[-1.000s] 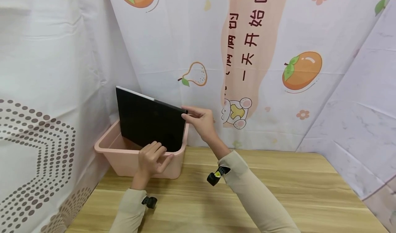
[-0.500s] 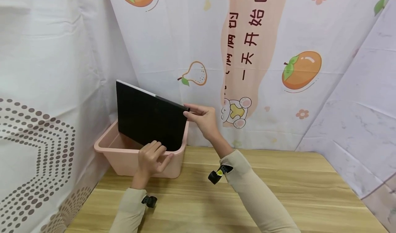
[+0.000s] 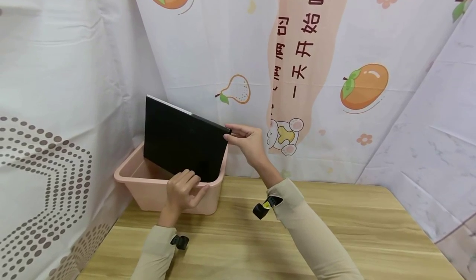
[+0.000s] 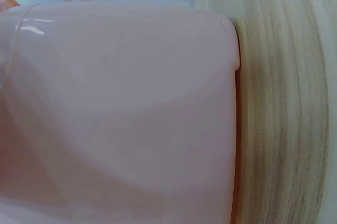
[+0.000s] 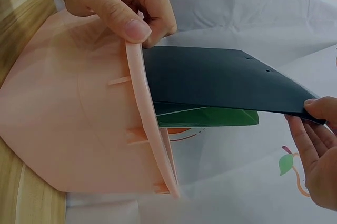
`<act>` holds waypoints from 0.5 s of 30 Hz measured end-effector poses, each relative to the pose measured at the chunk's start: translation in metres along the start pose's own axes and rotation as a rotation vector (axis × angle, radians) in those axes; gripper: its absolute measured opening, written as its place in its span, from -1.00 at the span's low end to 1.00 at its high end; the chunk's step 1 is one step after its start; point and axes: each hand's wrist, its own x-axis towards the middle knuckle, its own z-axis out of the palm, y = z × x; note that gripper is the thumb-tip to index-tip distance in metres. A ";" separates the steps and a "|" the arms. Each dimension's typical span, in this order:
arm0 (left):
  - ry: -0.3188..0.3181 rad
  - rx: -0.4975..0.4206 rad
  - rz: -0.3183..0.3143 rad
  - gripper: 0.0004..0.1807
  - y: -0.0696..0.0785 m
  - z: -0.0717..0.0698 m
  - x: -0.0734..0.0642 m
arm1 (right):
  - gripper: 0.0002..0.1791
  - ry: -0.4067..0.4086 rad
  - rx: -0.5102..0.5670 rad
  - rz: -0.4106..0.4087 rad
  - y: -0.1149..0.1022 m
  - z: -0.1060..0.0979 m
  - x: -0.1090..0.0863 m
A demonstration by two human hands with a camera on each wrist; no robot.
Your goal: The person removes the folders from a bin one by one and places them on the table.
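A pale pink plastic bin stands at the table's left side. My left hand grips its near rim, fingers over the edge and thumb along the outside. A flat black file folder rises tilted out of the bin, its lower part inside. My right hand pinches its upper right corner between thumb and fingers. In the right wrist view, two small round dots show near the folder's edge, and a green sheet-like piece sticks out behind it. The left wrist view holds mostly the bin's wall.
The wooden table reaches to the right of the bin. Behind it hangs a white cloth printed with fruit and characters, and a dotted curtain comes close to the bin's left side.
The right hand has moved a little up and to the right, raising the folder slightly with it. The left hand has stayed on the bin's rim.
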 end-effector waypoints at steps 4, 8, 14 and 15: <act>0.000 0.007 -0.001 -0.49 0.000 0.000 -0.001 | -0.65 0.009 -0.052 0.004 0.000 0.001 0.000; 0.005 0.005 0.001 -0.49 -0.001 0.000 0.000 | -0.64 0.023 -0.065 0.010 0.001 0.002 0.000; -0.002 0.003 -0.002 -0.50 0.000 0.000 0.000 | -0.64 0.030 0.013 0.041 -0.001 0.005 -0.003; -0.002 0.003 -0.003 -0.50 0.000 0.000 0.000 | -0.64 0.026 0.027 0.044 -0.001 0.005 -0.003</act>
